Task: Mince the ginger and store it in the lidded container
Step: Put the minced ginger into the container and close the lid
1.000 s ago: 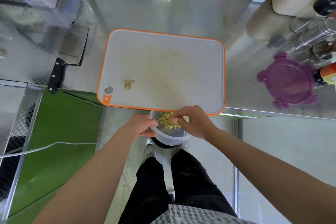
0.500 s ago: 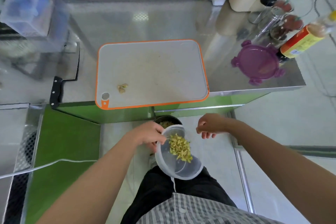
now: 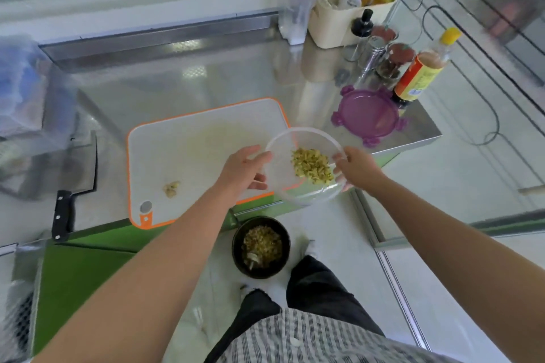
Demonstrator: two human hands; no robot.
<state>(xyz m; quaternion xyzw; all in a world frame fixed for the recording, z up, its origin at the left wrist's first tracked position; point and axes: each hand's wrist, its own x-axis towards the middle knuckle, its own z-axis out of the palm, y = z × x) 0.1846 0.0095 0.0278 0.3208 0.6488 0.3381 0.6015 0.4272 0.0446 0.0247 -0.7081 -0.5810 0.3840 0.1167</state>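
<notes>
Head view, one entry, all places reckoned from the cutting board (image 3: 191, 156), a white slab with an orange rim lying flat on the steel counter (image 3: 206, 76). Item: clear container (image 3: 306, 138), round, lidless, held in the air over the board's near right corner and tipped a little toward the person. Item: minced ginger (image 3: 312, 166), a pale yellow-green heap inside that container, gathered toward its right side. Item: left hand (image 3: 241, 171), at the container's left rim, thumb laid over the edge and fingers curled beneath, clasping it. Item: right hand (image 3: 356, 166), at the opposite rim, fingers hooked round the edge and gripping it likewise. Item: purple lid (image 3: 367, 113), round with four tabs, flat on the counter to the right of the board and apart from it, just beyond the container. Item: ginger scrap (image 3: 171, 188), a small knobbly piece on the board near its near left corner, beside the hanging hole. Item: cleaver (image 3: 76, 186), black handle and broad blade, flat on the counter to the left of the board, handle toward the person. Item: sauce bottle (image 3: 418, 74), yellow cap and orange label, upright past the lid, further right of the board. Item: spice jars (image 3: 395, 62), clustered just behind that bottle. Item: dark bowl (image 3: 261, 247), on the floor below the board's near edge, holding chopped scraps, close beside the person's feet.
</notes>
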